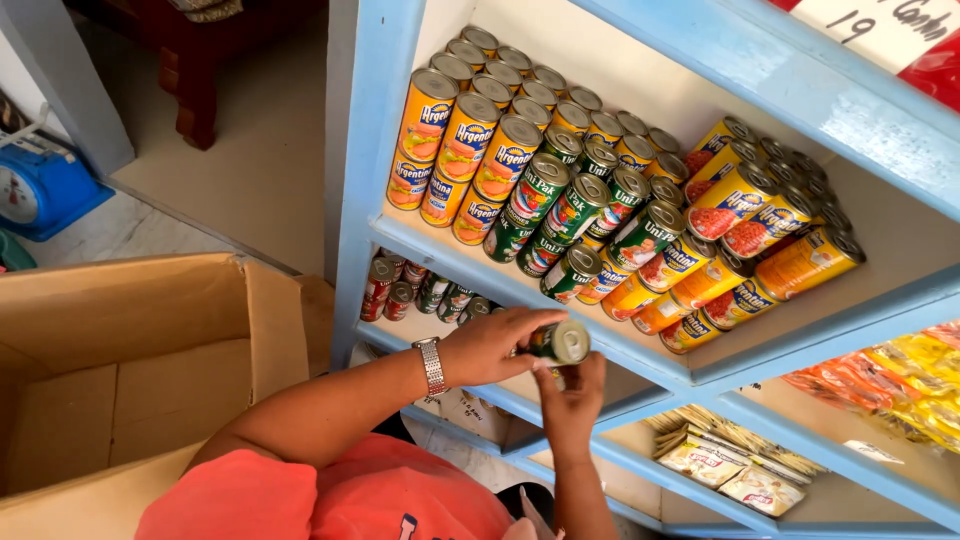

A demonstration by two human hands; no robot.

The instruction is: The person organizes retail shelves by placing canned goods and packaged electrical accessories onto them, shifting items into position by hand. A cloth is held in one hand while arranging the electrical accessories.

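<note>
both hands, left hand (490, 345) and right hand (572, 395), grip a small green can (560, 342) just below the blue shelf (440, 250); shelving seems underway, needing a free slot.

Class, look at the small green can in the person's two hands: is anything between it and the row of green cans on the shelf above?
Nothing visible: both hands hold the green can just below the shelf's blue front edge.
</note>
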